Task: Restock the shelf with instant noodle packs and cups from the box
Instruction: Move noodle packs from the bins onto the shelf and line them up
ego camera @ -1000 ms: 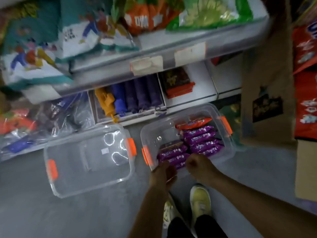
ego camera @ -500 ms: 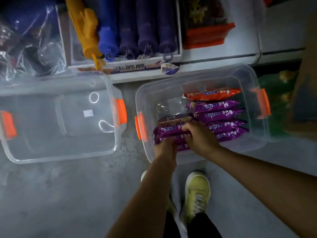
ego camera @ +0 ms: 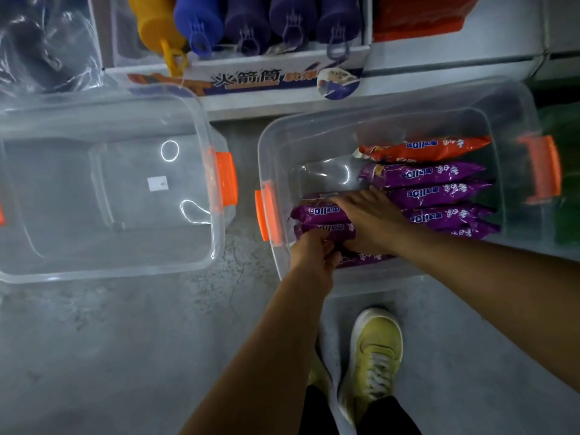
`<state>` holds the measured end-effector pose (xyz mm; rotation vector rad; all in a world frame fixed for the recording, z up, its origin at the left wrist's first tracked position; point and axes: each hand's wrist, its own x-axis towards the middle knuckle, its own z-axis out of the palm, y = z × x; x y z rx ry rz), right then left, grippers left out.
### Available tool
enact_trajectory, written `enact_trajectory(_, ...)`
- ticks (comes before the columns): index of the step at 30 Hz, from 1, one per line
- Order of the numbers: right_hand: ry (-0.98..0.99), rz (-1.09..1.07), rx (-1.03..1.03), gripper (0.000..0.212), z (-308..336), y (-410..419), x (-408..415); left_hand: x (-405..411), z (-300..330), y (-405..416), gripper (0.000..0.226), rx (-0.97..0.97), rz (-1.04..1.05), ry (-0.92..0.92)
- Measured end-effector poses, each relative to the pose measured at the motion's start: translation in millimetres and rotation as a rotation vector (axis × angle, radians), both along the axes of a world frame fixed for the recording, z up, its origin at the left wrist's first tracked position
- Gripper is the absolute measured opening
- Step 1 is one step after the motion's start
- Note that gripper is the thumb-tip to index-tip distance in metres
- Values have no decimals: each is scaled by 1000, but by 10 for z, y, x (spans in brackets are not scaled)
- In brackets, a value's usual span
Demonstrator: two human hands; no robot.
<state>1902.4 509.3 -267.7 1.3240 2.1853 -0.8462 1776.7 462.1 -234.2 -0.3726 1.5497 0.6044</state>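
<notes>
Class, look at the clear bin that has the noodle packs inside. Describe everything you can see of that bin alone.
The clear bin is a see-through plastic tub with rounded corners and an orange latch at each short end. It stands upright and lidless on the grey floor, just in front of the bottom shelf, to the right of a second, similar clear tub. Inside, purple noodle packs and one orange pack lie in rows; part of its bottom is bare. The left hand and right hand reach inside onto the near-left purple packs.

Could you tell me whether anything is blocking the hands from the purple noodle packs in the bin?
Nothing visible does. The clear bin has no lid on it, and both hands are already on the near-left purple packs: the left hand grips their near edge, the right hand lies over them.
</notes>
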Motion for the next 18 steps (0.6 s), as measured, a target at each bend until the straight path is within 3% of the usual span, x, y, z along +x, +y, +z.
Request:
enact_trajectory(4, -163, 111, 122, 100, -85, 22, -55, -7, -54, -10, 20, 91, -70, 24)
enact_trajectory(8, -184, 99, 168, 82, -62, 36, -122, -63, -10, -68, 31, 149, -76, 26)
enact_trajectory(15, -93, -2, 69, 73, 408, 228, -121, -222, 374, -107, 23, 267, -204, 56)
enact_trajectory(18, -59, -81, -55, 73, 781, 399, -102, -284, 692, -63, 17, 298, -151, 87)
